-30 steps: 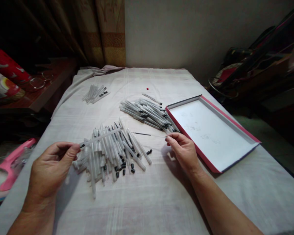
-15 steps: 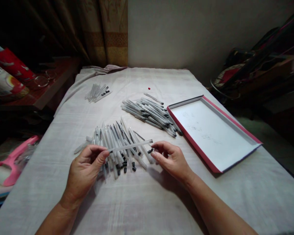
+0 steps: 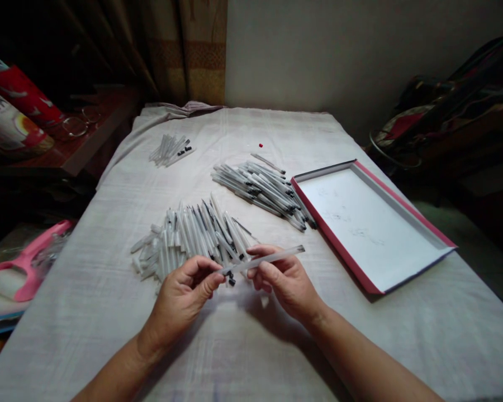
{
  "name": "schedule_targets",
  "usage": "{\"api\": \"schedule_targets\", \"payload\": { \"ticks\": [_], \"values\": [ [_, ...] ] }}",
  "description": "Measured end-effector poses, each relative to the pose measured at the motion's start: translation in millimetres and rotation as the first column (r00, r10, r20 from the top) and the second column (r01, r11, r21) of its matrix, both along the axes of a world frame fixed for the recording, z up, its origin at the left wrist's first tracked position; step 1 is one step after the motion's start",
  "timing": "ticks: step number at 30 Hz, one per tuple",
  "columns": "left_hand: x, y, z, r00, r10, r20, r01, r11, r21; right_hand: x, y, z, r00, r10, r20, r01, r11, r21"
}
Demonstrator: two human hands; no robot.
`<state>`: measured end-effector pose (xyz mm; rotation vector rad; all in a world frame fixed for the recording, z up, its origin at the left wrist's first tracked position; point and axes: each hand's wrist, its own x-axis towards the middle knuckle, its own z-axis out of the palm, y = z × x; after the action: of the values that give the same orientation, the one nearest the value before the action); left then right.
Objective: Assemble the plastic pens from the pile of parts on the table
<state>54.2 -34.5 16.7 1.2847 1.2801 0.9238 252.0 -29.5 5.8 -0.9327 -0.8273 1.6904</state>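
My left hand (image 3: 191, 288) pinches one end of a translucent white pen (image 3: 279, 257). The thumb and fingers of my right hand (image 3: 288, 282) close around the same pen near its middle, and its dark-tipped end sticks out to the right. Just behind my hands lies a pile of clear pen barrels and dark refills (image 3: 193, 229). A few small black caps (image 3: 231, 282) lie close to my left fingertips. Farther back is a heap of pens with black ends (image 3: 262, 192), beside the shallow box.
At right sits a shallow red-edged box lid (image 3: 360, 229) with a white inside. A small bundle of barrels (image 3: 170, 151) lies far left, and a tiny red piece (image 3: 260, 146) at the back. Pink-handled tape dispenser (image 3: 29, 262) and glasses (image 3: 75, 125) are off the cloth-covered table's left side.
My left hand has moved right with the pen. My right hand, earlier apart from the pen's far end, now grips it near the middle. The view has shifted slightly.
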Motion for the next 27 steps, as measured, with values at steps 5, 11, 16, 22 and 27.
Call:
{"api": "schedule_targets", "payload": {
  "ticks": [5,11,16,22,27],
  "values": [
    [-5.1,-0.4,-0.5,0.960,-0.208,-0.188,0.228,0.970,0.089,1.3,2.7,4.0,0.996,-0.070,0.052,0.075,0.992,-0.104],
    [-6.7,-4.8,-4.2,0.843,-0.058,-0.535,0.369,0.786,0.496,-1.1,4.2,3.1,0.992,-0.101,0.081,0.115,0.974,-0.193],
    [-2.9,-6.0,-4.4,0.745,0.094,-0.661,0.449,0.662,0.600,-2.9,2.7,4.3,0.995,-0.066,0.076,0.080,0.977,-0.196],
    [-2.0,-5.4,-3.9,0.676,0.171,-0.716,0.529,0.565,0.634,-4.6,4.2,4.0,0.990,-0.082,0.117,0.100,0.981,-0.164],
    [-2.8,-5.2,-6.1,0.690,0.141,-0.710,0.521,0.584,0.622,-3.6,5.4,4.5,0.990,-0.075,0.117,0.095,0.980,-0.175]
  ]
}}
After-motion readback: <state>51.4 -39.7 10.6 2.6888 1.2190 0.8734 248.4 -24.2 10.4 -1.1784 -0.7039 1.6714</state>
